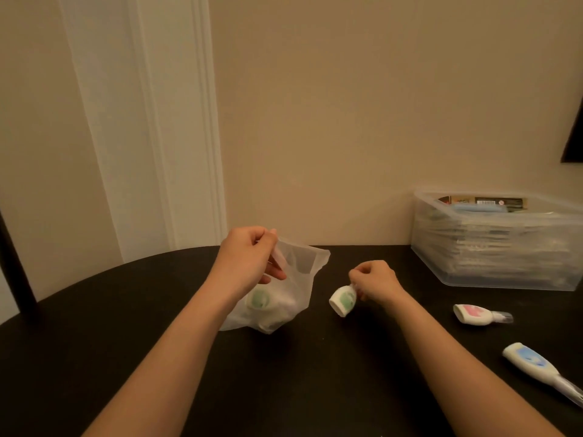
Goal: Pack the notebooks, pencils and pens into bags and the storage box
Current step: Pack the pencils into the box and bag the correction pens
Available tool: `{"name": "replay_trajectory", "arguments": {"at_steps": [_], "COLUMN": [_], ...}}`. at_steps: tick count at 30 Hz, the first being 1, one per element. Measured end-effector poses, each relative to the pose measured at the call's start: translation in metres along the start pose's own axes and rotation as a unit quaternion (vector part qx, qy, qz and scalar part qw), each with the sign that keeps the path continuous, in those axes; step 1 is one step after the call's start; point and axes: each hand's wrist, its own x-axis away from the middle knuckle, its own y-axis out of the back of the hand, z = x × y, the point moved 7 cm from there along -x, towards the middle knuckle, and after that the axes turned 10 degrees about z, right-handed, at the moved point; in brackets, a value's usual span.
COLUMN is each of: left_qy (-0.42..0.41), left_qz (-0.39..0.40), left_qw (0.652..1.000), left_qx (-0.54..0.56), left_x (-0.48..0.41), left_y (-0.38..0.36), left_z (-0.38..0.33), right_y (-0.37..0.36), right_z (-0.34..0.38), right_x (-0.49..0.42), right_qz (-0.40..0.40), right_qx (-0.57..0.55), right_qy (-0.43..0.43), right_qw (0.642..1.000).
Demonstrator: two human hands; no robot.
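Note:
A translucent white plastic bag (296, 279) stands on the dark table (189, 357), and my left hand (249, 257) pinches its rim and holds the mouth up. Through the bag's wall a green-marked white item (259, 299) shows inside. To the right, my right hand (377, 280) grips the clear end of a white pen-like item with a green label (342, 300), held just above the table beside the bag. A pink-labelled one (476, 314) and a blue-labelled one (533, 362) lie on the table at the right.
A clear plastic storage box (492, 247) holding flat packets and a blue item stands at the back right against the wall. A white door frame (176, 121) rises behind the table's rounded left edge. A dark post (15, 269) stands at far left.

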Motion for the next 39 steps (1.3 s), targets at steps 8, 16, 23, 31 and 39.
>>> {"name": "replay_trajectory", "arguments": {"at_steps": [8, 16, 23, 31, 39], "left_qy": [-0.005, 0.001, -0.016, 0.012, 0.052], "left_qz": [0.023, 0.006, -0.005, -0.065, -0.155], "left_qw": [0.999, 0.999, 0.999, 0.998, 0.98], "left_qx": [-0.046, -0.046, -0.032, 0.019, 0.115], "left_x": [0.004, 0.005, 0.006, 0.001, 0.002], "left_y": [-0.016, -0.017, -0.016, 0.016, 0.052], "left_z": [-0.006, -0.002, -0.005, 0.008, 0.022], "right_y": [0.046, 0.042, -0.006, -0.033, -0.04], "right_z": [0.087, 0.13, 0.133, 0.134, 0.08], "right_x": [0.069, 0.105, 0.105, 0.097, 0.033], "right_qz": [0.004, 0.033, 0.067, 0.111, 0.05], "right_qx": [-0.24, -0.155, 0.043, -0.022, -0.119], "right_qy": [0.202, 0.291, 0.294, 0.334, 0.187], "right_qw": [0.949, 0.944, 0.953, 0.936, 0.974]}}
